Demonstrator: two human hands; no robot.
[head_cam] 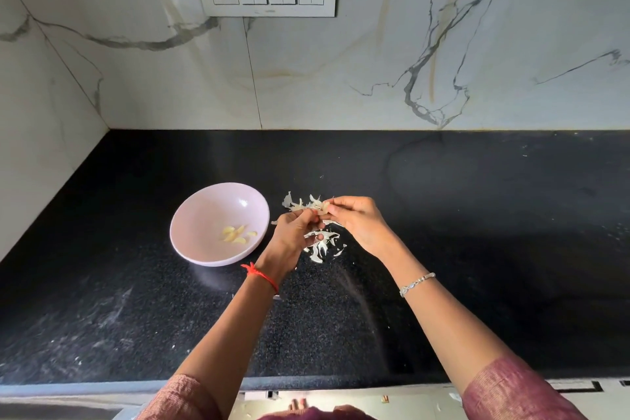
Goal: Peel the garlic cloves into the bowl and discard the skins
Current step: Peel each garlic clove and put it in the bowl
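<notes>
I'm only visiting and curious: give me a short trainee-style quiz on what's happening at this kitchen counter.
1. True or false: the pale pink round bowl is empty.
2. Where do the loose papery white skins lie? A) in the bowl B) on the black stone counter C) on the wall switches
3. Fill in: the left hand and right hand together pinch one ____.
Key: 1 false, peeled yellowish cloves lie in it; 2 B; 3 garlic clove.
</notes>
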